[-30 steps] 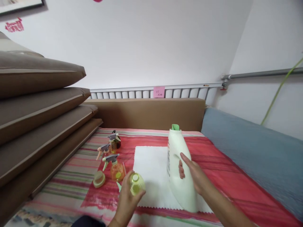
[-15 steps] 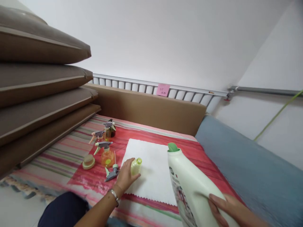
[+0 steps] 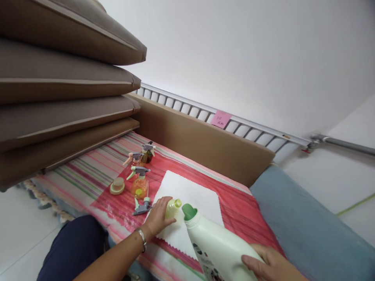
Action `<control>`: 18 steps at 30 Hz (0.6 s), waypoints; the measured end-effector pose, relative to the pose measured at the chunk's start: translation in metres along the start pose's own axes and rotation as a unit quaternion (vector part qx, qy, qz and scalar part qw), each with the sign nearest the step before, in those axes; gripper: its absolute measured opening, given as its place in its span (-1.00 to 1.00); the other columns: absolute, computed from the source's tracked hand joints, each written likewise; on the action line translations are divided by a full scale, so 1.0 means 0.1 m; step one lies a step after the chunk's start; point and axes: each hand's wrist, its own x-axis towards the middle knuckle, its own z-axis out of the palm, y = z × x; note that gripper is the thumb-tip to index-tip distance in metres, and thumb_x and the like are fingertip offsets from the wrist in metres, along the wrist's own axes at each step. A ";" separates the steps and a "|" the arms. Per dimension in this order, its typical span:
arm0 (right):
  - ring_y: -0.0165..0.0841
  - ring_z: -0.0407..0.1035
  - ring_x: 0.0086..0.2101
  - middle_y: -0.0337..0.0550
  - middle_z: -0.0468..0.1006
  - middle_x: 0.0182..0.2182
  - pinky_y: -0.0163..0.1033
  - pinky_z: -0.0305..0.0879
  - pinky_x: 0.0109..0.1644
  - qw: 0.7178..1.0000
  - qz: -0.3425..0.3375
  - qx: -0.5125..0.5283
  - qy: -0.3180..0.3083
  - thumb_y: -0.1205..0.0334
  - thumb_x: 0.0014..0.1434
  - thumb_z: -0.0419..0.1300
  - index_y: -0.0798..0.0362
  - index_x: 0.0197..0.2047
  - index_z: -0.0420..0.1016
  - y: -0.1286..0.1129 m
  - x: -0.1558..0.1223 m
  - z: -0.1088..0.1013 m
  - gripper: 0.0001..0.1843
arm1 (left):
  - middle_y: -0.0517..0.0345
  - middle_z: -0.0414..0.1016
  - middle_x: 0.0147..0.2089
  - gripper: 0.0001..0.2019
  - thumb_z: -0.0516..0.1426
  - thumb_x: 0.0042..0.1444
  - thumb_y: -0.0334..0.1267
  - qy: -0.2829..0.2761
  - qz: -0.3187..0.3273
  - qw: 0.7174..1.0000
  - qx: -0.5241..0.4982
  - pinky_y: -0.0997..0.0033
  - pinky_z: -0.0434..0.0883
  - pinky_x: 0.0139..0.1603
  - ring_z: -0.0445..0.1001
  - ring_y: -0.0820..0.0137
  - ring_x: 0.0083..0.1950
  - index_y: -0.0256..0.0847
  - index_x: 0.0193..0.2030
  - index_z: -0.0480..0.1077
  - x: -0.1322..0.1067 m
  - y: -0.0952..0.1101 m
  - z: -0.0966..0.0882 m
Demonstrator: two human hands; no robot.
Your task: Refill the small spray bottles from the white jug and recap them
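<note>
My left hand point(image 3: 156, 218) is wrapped round a small yellow-green bottle point(image 3: 172, 207) with its cap off, standing on a white cloth point(image 3: 193, 197). My right hand point(image 3: 271, 267) grips the lower body of a large white jug point(image 3: 216, 249) with a green spout. The jug is tilted, its spout just right of the small bottle's open mouth. A loose grey spray head point(image 3: 142, 207) lies left of my left hand.
Three small spray bottles point(image 3: 140, 183) and a round tan lid point(image 3: 117, 185) sit on the striped red cover point(image 3: 96, 175). Stacked brown cushions point(image 3: 58, 101) rise at the left. A brown board point(image 3: 205, 144) stands behind, and a blue cushion point(image 3: 307, 230) lies at the right.
The small bottle came down onto the white cloth, held by my left hand. The white jug was lifted, tilted and brought with its spout close to the bottle's mouth.
</note>
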 end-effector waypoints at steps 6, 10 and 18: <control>-0.43 0.19 -0.72 -0.27 0.32 -0.72 -0.32 0.10 -0.59 0.994 0.025 -0.080 0.069 -0.38 -0.13 0.09 0.03 -0.51 0.40 -0.34 0.07 -0.07 -0.42 | -0.02 0.32 0.13 -0.32 0.31 -0.16 -0.24 -0.008 -0.001 1.000 0.000 0.04 0.27 0.13 0.30 0.12 0.14 -0.12 0.14 0.18 -0.01 -0.01 0.01; -0.44 0.17 -0.72 -0.23 0.38 -0.66 -0.31 0.07 -0.62 0.993 0.025 -0.096 0.063 -0.33 -0.12 0.11 0.03 -0.51 0.40 -0.43 0.13 -0.08 -0.47 | -0.01 0.34 0.11 -0.32 0.31 -0.16 -0.26 -0.016 -0.001 1.000 0.000 0.04 0.28 0.12 0.31 0.12 0.12 -0.10 0.14 0.18 0.00 0.00 0.01; -0.47 0.14 -0.72 -0.27 0.35 -0.66 -0.32 0.06 -0.60 0.992 0.037 -0.109 0.049 -0.30 -0.11 0.12 0.04 -0.51 0.37 -0.55 0.17 -0.12 -0.49 | 0.00 0.32 0.14 -0.32 0.30 -0.15 -0.23 -0.026 -0.003 1.000 0.008 0.01 0.27 0.11 0.30 0.09 0.13 -0.08 0.15 0.16 0.00 0.02 0.00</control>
